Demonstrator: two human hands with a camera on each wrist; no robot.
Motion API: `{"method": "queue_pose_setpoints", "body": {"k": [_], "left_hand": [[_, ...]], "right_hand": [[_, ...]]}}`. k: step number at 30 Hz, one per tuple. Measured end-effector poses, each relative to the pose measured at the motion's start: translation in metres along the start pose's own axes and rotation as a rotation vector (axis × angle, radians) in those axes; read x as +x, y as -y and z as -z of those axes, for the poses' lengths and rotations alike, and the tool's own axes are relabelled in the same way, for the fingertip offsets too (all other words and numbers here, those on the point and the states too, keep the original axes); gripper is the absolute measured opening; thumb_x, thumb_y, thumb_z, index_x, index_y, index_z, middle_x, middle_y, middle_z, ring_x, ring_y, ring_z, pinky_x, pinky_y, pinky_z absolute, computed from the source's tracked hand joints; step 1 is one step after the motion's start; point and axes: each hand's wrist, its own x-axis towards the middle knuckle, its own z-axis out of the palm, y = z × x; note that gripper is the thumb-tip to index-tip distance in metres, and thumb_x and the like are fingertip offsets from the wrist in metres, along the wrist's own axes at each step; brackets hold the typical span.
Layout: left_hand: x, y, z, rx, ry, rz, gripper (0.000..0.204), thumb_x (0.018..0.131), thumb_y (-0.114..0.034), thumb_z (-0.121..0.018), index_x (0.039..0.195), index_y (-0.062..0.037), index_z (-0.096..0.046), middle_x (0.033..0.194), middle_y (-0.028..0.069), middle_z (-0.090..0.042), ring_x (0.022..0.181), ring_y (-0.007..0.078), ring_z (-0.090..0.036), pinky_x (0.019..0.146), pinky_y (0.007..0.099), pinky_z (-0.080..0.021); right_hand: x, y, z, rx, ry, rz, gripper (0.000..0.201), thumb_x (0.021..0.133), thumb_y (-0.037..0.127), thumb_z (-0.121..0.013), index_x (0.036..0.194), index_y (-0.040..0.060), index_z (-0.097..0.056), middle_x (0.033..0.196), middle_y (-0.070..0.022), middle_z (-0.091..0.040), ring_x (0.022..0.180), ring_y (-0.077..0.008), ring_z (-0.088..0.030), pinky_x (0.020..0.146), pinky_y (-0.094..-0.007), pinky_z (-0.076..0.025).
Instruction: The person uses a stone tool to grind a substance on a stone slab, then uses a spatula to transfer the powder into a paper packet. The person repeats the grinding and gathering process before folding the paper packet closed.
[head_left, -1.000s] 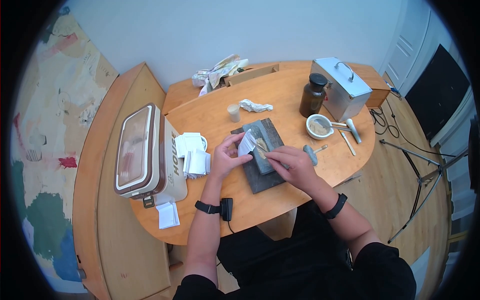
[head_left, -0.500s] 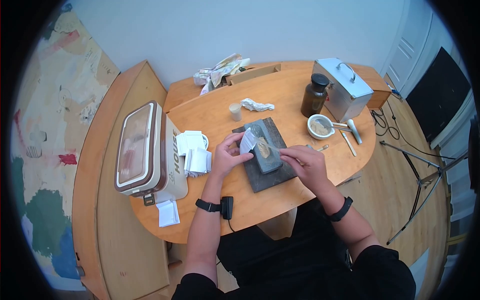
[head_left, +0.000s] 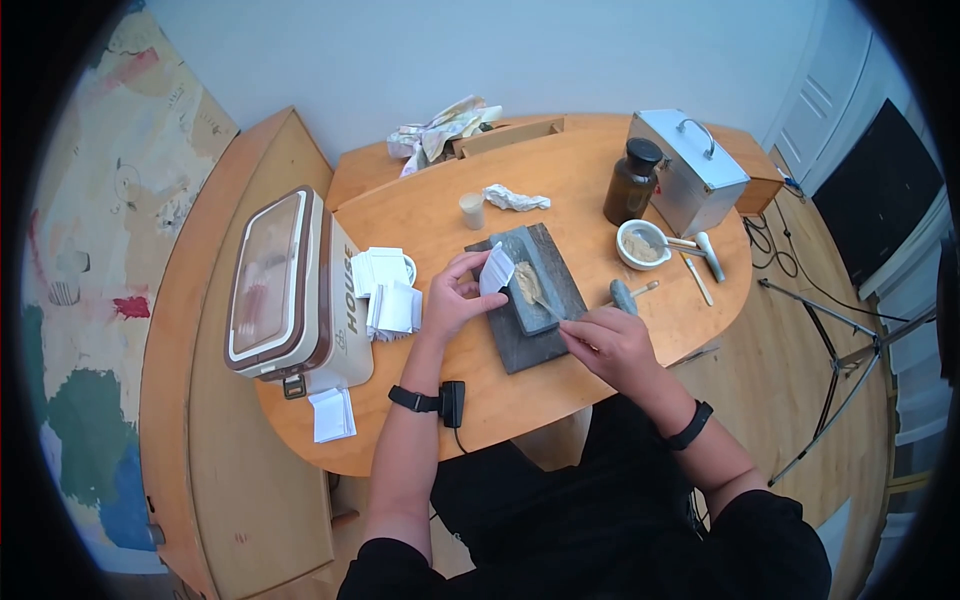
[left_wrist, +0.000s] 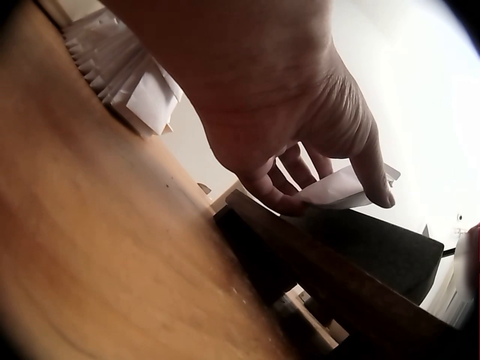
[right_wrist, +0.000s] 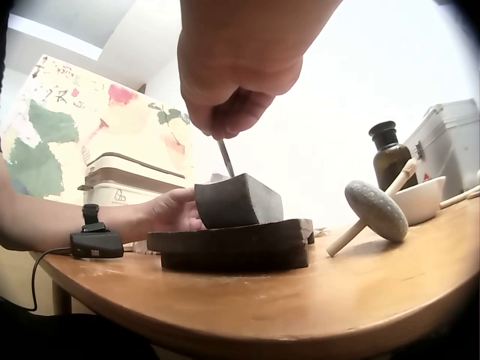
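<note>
Pinches a folded white paper (head_left: 497, 272) between thumb and fingers in the left grip (head_left: 455, 298), tilted at the left edge of a grey stone block (head_left: 541, 325), and holds a thin spatula (head_left: 550, 309) near its end in the right grip (head_left: 612, 348), with fingertips drawn together on it, slanting down to the tan powder (head_left: 526, 281) in the block's hollow. Has the block set on a dark slab (head_left: 527, 356) upon the wooden surface (head_left: 570, 165), with a stone disc (right_wrist: 375, 211) on a wooden handle lying to its right and a white mortar (head_left: 643, 264) farther off, near a brown bottle (head_left: 628, 192)
</note>
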Motion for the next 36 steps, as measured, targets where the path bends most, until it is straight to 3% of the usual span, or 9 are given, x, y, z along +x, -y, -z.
{"method": "queue_pose_setpoints", "body": {"k": [7, 19, 31, 33, 36], "left_hand": [[0.000, 0.001, 0.002, -0.008, -0.002, 0.005, 0.070, 0.071, -0.010, -0.095, 0.134, -0.0019, -0.067, 0.131, 0.0030, -0.060, 0.121, 0.0147, -0.059, 0.091, 0.0299, -0.058], [0.001, 0.003, 0.003, 0.024, 0.003, -0.010, 0.070, 0.071, -0.012, -0.095, 0.135, -0.0022, -0.067, 0.130, 0.0031, -0.060, 0.122, 0.0144, -0.059, 0.090, 0.0286, -0.057], [0.001, 0.002, 0.001, 0.043, 0.006, -0.013, 0.071, 0.072, -0.008, -0.093, 0.136, -0.0003, -0.065, 0.128, 0.0035, -0.059, 0.120, 0.0143, -0.059, 0.088, 0.0277, -0.057], [0.001, 0.001, 0.001, 0.053, 0.010, -0.019, 0.071, 0.072, -0.008, -0.093, 0.136, 0.0002, -0.065, 0.129, 0.0037, -0.059, 0.120, 0.0143, -0.059, 0.088, 0.0276, -0.057], [0.000, 0.001, 0.000, 0.045, 0.008, -0.011, 0.071, 0.072, -0.007, -0.093, 0.137, 0.0010, -0.064, 0.130, 0.0039, -0.059, 0.120, 0.0145, -0.059, 0.088, 0.0278, -0.058]], "right_hand": [[-0.002, -0.014, -0.022, -0.034, 0.031, -0.067, 0.010, 0.080, 0.002, -0.079, 0.087, 0.0022, -0.072, 0.074, -0.0079, -0.062, 0.069, -0.0263, -0.065, 0.061, -0.0371, -0.054], [0.001, -0.024, -0.035, -0.024, -0.090, -0.070, 0.016, 0.078, -0.001, -0.080, 0.094, 0.0007, -0.074, 0.080, -0.0094, -0.068, 0.072, -0.0269, -0.067, 0.064, -0.0363, -0.055], [0.021, -0.020, -0.020, -0.003, -0.146, 0.008, 0.018, 0.079, 0.000, -0.081, 0.096, 0.0008, -0.075, 0.084, -0.0088, -0.070, 0.074, -0.0256, -0.068, 0.065, -0.0344, -0.055], [0.027, -0.022, -0.024, 0.011, -0.090, 0.102, 0.020, 0.080, 0.001, -0.081, 0.099, 0.0015, -0.074, 0.087, -0.0084, -0.070, 0.076, -0.0256, -0.068, 0.066, -0.0349, -0.056], [0.031, -0.023, -0.030, 0.007, -0.063, 0.106, 0.022, 0.080, 0.002, -0.080, 0.101, 0.0020, -0.074, 0.089, -0.0082, -0.069, 0.077, -0.0256, -0.069, 0.067, -0.0357, -0.057]]}}
